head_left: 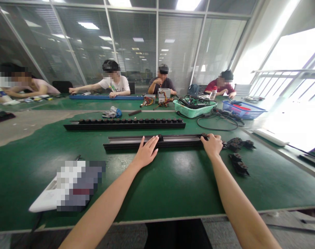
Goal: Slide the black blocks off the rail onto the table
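Note:
A long black rail [121, 147] with a silver inner channel lies across the green table in front of me. My left hand [146, 153] rests flat on its middle, fingers stretched out and the tips beside a small black block [160, 138] sitting in the channel. At the rail's right end, my right hand [212, 145] has its fingers curled around a small black part [204, 135], mostly covered by the hand. Loose black parts [235, 144] lie just right of that hand, with a joined black piece [239, 164] nearer to me.
Behind lies another black rail [123, 127] filled with a row of black parts. Grey-blue gloves [112, 112], a green basket [191, 111] of cables and a blue basket [247, 112] stand farther back. A white device [47, 195] sits front left. Several people work opposite.

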Tool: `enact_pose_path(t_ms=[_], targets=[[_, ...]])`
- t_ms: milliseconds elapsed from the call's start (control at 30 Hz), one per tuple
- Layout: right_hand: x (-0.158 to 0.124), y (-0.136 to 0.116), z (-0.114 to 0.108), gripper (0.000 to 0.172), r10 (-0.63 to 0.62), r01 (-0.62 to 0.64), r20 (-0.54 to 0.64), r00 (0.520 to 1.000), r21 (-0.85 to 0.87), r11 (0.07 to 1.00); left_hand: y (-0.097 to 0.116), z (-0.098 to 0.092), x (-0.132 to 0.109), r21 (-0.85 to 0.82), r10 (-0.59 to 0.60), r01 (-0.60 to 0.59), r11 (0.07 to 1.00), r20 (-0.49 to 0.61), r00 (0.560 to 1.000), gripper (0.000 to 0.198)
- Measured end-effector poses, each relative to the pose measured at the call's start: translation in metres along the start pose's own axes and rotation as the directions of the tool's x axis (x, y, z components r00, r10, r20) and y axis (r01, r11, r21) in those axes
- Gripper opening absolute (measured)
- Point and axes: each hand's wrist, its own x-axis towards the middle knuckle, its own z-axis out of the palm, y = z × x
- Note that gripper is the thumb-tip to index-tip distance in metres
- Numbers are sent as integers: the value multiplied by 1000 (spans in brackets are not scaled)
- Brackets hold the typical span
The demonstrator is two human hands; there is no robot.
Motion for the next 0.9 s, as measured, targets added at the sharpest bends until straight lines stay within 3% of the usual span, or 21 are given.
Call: enact_pose_path(t_ms=[900], targets=[[3, 3, -2, 48, 28, -28, -4, 1000, 5, 1000, 1, -1, 0, -7, 1, -1, 1000, 6, 1000, 60]])
